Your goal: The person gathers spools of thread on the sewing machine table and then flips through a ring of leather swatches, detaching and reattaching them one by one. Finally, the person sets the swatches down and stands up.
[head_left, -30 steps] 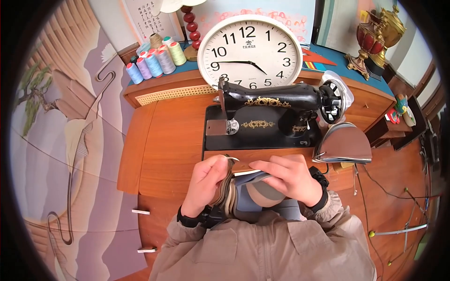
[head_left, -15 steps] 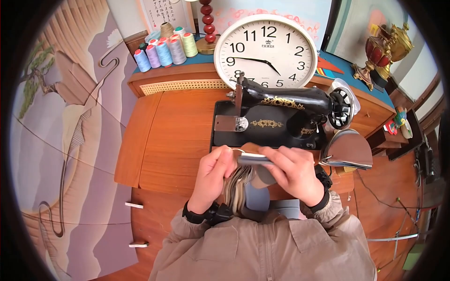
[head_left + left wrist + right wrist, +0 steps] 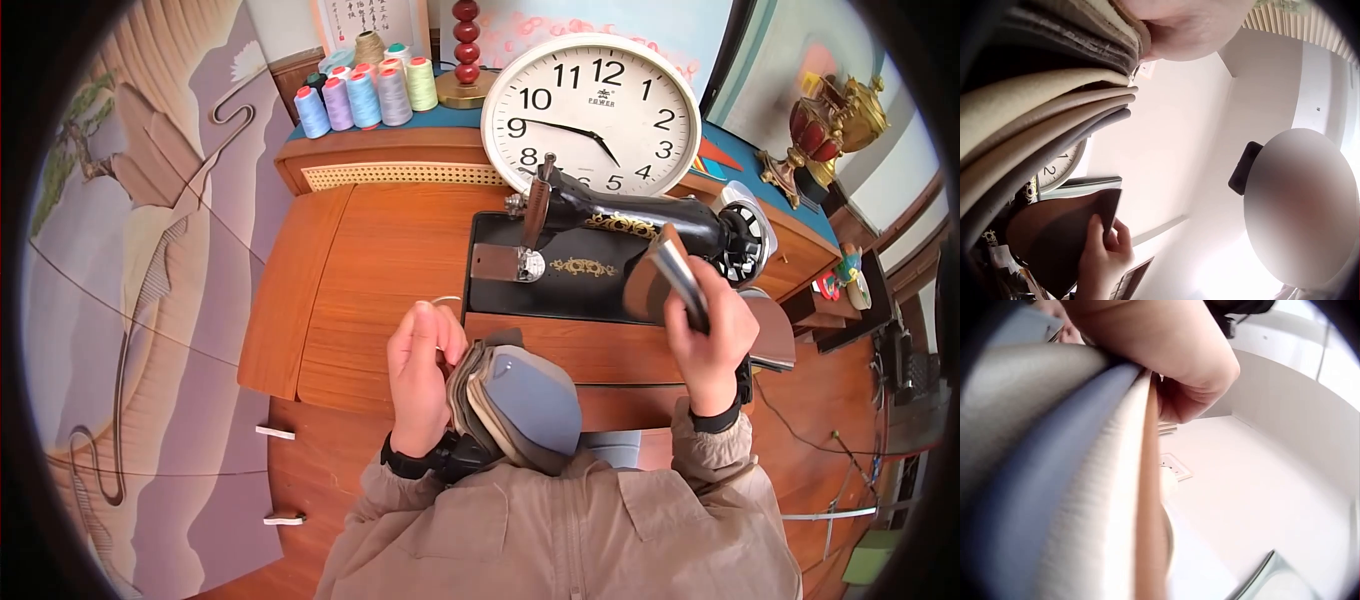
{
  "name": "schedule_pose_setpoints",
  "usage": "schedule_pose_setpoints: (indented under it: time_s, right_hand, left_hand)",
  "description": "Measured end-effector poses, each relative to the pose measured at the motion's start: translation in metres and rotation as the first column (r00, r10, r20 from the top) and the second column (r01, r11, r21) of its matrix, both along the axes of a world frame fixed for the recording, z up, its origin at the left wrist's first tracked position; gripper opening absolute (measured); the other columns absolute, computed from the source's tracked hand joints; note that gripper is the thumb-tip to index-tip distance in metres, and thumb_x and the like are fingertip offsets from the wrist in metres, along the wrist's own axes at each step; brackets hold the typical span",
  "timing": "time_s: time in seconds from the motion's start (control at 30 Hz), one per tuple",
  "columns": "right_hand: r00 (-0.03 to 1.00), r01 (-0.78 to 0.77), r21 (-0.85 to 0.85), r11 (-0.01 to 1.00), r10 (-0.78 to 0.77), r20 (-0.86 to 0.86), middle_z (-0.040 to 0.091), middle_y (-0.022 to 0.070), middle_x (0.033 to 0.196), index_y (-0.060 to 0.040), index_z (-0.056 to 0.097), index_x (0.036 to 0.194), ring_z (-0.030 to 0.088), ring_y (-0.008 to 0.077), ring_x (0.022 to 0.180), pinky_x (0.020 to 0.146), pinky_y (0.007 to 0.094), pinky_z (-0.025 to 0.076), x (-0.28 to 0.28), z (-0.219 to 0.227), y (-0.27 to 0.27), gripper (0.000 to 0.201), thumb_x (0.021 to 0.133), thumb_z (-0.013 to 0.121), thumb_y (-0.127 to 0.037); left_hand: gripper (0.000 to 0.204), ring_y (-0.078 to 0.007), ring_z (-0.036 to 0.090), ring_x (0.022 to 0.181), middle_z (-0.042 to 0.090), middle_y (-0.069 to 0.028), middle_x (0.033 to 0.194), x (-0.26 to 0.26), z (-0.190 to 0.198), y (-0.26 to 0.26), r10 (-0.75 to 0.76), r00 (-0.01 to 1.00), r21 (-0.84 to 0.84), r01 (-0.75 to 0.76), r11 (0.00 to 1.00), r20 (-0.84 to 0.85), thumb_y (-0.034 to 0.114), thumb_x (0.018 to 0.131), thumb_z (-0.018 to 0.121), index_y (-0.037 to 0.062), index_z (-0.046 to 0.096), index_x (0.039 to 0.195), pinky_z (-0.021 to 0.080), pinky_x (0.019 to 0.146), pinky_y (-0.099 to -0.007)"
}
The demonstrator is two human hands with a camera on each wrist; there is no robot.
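My left hand, raised over the near edge of the sewing table, pinches a thin pale ring. A thick bunch of leather swatches, blue-grey on top with beige and dark edges, hangs beside that palm. Out to the right, my right hand grips a small stack of swatches between thumb and fingers, lifted in front of the sewing machine. Brown, white, blue and grey layers of this stack show in the right wrist view. The two bundles are apart.
A black sewing machine stands on the wooden table. Another pile of rounded brown swatches lies right of it. Behind are a wall clock, several thread spools and ornate gold-red vases.
My right hand has pulled its small stack away from the bunch, moving right and up towards the machine. The left hand has moved slightly left, keeping the ring and the larger bunch.
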State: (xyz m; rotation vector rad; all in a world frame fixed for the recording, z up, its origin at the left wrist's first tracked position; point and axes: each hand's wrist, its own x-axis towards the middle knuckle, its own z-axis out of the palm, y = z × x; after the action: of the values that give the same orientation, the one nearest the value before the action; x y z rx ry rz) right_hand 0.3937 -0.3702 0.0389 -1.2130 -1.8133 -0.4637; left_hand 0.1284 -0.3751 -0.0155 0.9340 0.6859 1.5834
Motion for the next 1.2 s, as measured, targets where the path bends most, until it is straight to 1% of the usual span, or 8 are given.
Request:
schedule_pose_setpoints:
  time_s: [0.13, 0.23, 0.33, 0.6, 0.73, 0.93, 1.03, 1.2]
  right_hand:
    - [0.895, 0.162, -0.345, 0.925, 0.010, 0.447, 0.059, 0.0096, 0.087, -0.0041, 0.061, 0.117, 0.060, 0.0247, 0.077, 0.065, 0.0369, 0.048, -0.019, -0.042, -0.001, 0.053, 0.068, 0.078, -0.018]
    - [0.961, -0.180, -0.590, 0.787, 0.268, 0.065, 0.061, 0.0123, 0.087, -0.0018, 0.061, 0.112, 0.061, 0.0315, 0.082, 0.071, 0.0406, 0.050, -0.030, -0.066, -0.012, 0.042, 0.082, 0.072, -0.028]
    - [0.894, -0.448, -0.522, 0.726, 0.374, -0.247, 0.064, 0.0141, 0.094, -0.0020, 0.061, 0.110, 0.062, 0.0333, 0.089, 0.077, 0.0395, 0.051, -0.046, -0.063, -0.025, 0.038, 0.082, 0.073, -0.025]
    - [0.685, -0.728, -0.513, 0.454, 0.502, -0.528, 0.060, 0.0184, 0.114, 0.0004, 0.055, 0.118, 0.061, 0.0368, 0.102, 0.085, 0.0384, 0.051, -0.067, -0.075, -0.034, 0.044, 0.083, 0.073, -0.019]
    - [0.804, -0.590, -0.594, 0.547, 0.331, -0.494, 0.065, 0.0172, 0.105, -0.0019, 0.055, 0.122, 0.065, 0.0346, 0.092, 0.078, 0.0377, 0.053, -0.063, -0.069, -0.043, 0.038, 0.086, 0.062, -0.005]
    - [0.797, -0.597, -0.458, 0.659, 0.423, -0.431, 0.065, 0.0168, 0.103, -0.0026, 0.055, 0.123, 0.066, 0.0333, 0.089, 0.074, 0.0387, 0.052, -0.051, -0.065, -0.039, 0.042, 0.082, 0.063, -0.001]
    - [0.872, -0.489, -0.261, 0.833, 0.463, -0.157, 0.061, 0.0123, 0.104, -0.0026, 0.057, 0.124, 0.062, 0.0286, 0.085, 0.071, 0.0373, 0.051, -0.038, -0.056, -0.033, 0.051, 0.073, 0.063, 0.003]
    - [0.867, -0.490, -0.250, 0.835, 0.495, -0.047, 0.060, 0.0103, 0.094, -0.0027, 0.057, 0.125, 0.060, 0.0266, 0.077, 0.068, 0.0363, 0.051, -0.020, -0.040, -0.037, 0.054, 0.072, 0.065, 0.002]
  left_hand:
    - [0.041, -0.0104, 0.031, 0.058, 0.034, -0.0003, 0.062, -0.004, -0.004, 0.001, 0.057, 0.993, -0.035, -0.054, 0.998, 0.106, 0.032, 0.106, 0.036, 0.0103, 0.036, 0.071, 0.030, 0.056, -0.0262]
    - [0.041, -0.0102, 0.029, 0.057, 0.032, 0.0004, 0.061, -0.005, -0.005, 0.003, 0.068, 0.979, -0.062, -0.058, 0.996, 0.190, 0.032, 0.106, 0.036, 0.0110, 0.035, 0.071, 0.028, 0.055, -0.0263]
    - [0.041, -0.0098, 0.028, 0.057, 0.031, 0.0011, 0.060, 0.003, 0.001, 0.003, 0.045, 0.956, -0.088, -0.020, 0.996, 0.289, 0.032, 0.106, 0.035, 0.0117, 0.035, 0.071, 0.027, 0.055, -0.0262]
    - [0.041, -0.0079, 0.025, 0.052, 0.028, 0.0030, 0.056, 0.024, 0.016, 0.011, -0.109, 0.943, -0.061, 0.134, 0.989, 0.314, 0.032, 0.106, 0.035, 0.0124, 0.035, 0.070, 0.025, 0.053, -0.0250]
    - [0.041, -0.0074, 0.022, 0.050, 0.029, 0.0031, 0.058, 0.030, 0.015, 0.006, -0.114, 0.966, -0.078, 0.136, 0.988, 0.234, 0.031, 0.106, 0.036, 0.0121, 0.034, 0.070, 0.023, 0.052, -0.0251]
    - [0.041, -0.0061, 0.021, 0.051, 0.029, 0.0029, 0.059, 0.030, 0.019, 0.001, -0.097, 0.995, -0.004, 0.098, 0.995, 0.036, 0.030, 0.106, 0.035, 0.0115, 0.034, 0.070, 0.021, 0.049, -0.0247]
    - [0.040, -0.0054, 0.020, 0.052, 0.030, 0.0032, 0.061, 0.036, 0.027, -0.005, -0.117, 0.993, 0.009, 0.117, 0.993, -0.020, 0.027, 0.106, 0.036, 0.0101, 0.034, 0.070, 0.020, 0.047, -0.0232]
    - [0.039, -0.0050, 0.019, 0.052, 0.031, 0.0033, 0.064, 0.045, 0.031, -0.004, -0.201, 0.974, -0.001, 0.202, 0.979, -0.101, 0.025, 0.106, 0.038, 0.0091, 0.035, 0.070, 0.019, 0.046, -0.0216]
